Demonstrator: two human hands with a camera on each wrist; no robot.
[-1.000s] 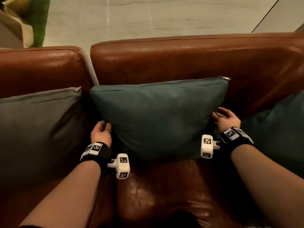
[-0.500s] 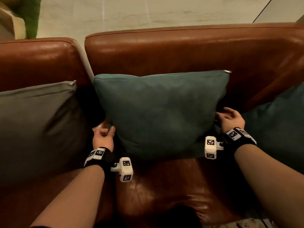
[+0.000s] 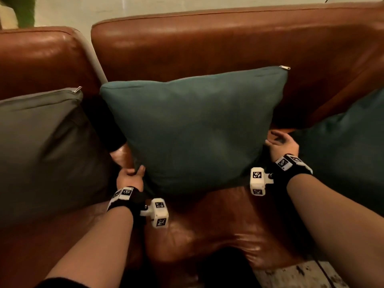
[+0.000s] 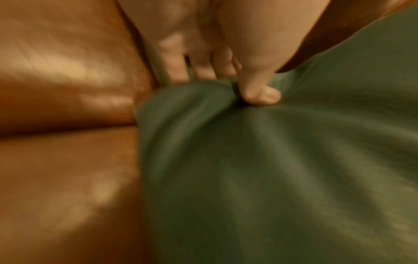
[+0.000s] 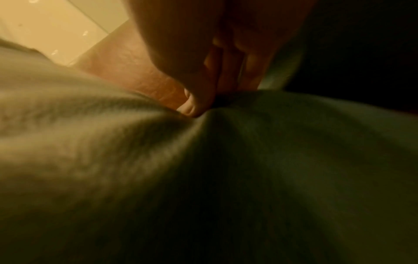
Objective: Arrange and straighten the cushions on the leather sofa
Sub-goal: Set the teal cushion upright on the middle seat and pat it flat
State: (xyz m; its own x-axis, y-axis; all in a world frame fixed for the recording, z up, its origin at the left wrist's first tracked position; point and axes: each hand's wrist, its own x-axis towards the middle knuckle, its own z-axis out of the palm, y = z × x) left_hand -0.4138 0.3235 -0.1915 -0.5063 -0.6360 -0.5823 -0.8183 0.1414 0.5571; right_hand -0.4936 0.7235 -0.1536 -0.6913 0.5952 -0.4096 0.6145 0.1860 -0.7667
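A teal cushion point(image 3: 193, 129) stands on the brown leather sofa point(image 3: 207, 42), leaning on the backrest with its zipper corner at the top right. My left hand point(image 3: 131, 175) grips its lower left corner. The left wrist view shows the thumb in front and the fingers behind the bunched fabric point(image 4: 271, 169), with my left hand point(image 4: 226, 85) pinching it. My right hand point(image 3: 278, 142) holds the cushion's right edge. In the right wrist view my right hand point(image 5: 210, 100) pinches a fold of the cushion point(image 5: 226, 178) between thumb and fingers.
A grey cushion point(image 3: 41, 146) leans on the neighbouring seat at the left, close to my left hand. Another teal cushion point(image 3: 342, 159) lies at the right, just beyond my right wrist. Pale floor point(image 3: 62, 11) shows behind the sofa back.
My left hand has slid down the cushion's left edge to its lower corner and closed on it. The right hand has stayed at the right edge. The view has drawn closer.
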